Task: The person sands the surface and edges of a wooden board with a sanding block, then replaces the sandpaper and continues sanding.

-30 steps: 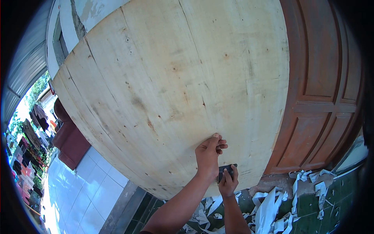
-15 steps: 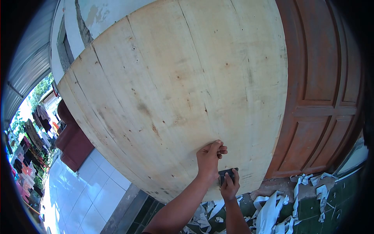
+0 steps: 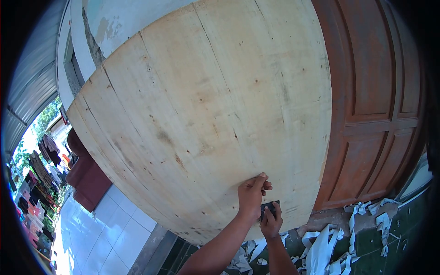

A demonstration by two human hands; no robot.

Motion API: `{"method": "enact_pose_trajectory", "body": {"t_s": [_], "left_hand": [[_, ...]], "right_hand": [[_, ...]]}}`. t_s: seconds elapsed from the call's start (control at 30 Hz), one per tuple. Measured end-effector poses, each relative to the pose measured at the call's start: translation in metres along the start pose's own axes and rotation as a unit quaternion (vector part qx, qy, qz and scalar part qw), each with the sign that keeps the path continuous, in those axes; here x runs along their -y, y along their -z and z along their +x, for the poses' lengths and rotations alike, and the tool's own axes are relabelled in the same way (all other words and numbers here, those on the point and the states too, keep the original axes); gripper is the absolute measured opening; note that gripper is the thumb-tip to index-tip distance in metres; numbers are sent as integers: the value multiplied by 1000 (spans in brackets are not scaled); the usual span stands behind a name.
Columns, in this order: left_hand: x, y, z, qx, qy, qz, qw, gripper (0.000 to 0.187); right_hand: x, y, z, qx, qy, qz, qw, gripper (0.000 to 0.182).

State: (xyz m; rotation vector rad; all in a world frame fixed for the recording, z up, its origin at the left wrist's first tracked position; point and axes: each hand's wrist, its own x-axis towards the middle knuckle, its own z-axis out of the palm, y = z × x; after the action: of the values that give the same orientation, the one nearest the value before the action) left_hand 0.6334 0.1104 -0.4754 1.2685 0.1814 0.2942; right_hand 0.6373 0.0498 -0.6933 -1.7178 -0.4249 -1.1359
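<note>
A large pale plywood board (image 3: pixel 197 114) with dark cracks and knots stands upright in front of me. Close against its lower part is my left hand (image 3: pixel 251 196), thumb and fingers pinched together; I cannot tell what, if anything, is between them. Just below and to the right, my right hand (image 3: pixel 271 223) grips a small flat black object (image 3: pixel 267 209), thumb laid on its face. The black object is partly behind the right fingers and close to my left wrist.
A brown panelled door (image 3: pixel 371 101) is at the right. White scraps and strips (image 3: pixel 323 250) litter the dark green floor. At the left are a maroon chair (image 3: pixel 87 178), pale floor tiles (image 3: pixel 98 229) and hanging clothes (image 3: pixel 36 183).
The view has shifted slightly, so the board sits a little further left. Both hands appear slightly lower and further right, with the left still pinched and the right still holding the black object.
</note>
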Motion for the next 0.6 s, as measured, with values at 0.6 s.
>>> {"method": "enact_pose_trajectory", "body": {"t_s": [0.6], "left_hand": [[18, -1, 5, -10, -40, -59, 997, 22]], "right_hand": [[-3, -3, -4, -8, 11, -27, 1000, 27]]}}
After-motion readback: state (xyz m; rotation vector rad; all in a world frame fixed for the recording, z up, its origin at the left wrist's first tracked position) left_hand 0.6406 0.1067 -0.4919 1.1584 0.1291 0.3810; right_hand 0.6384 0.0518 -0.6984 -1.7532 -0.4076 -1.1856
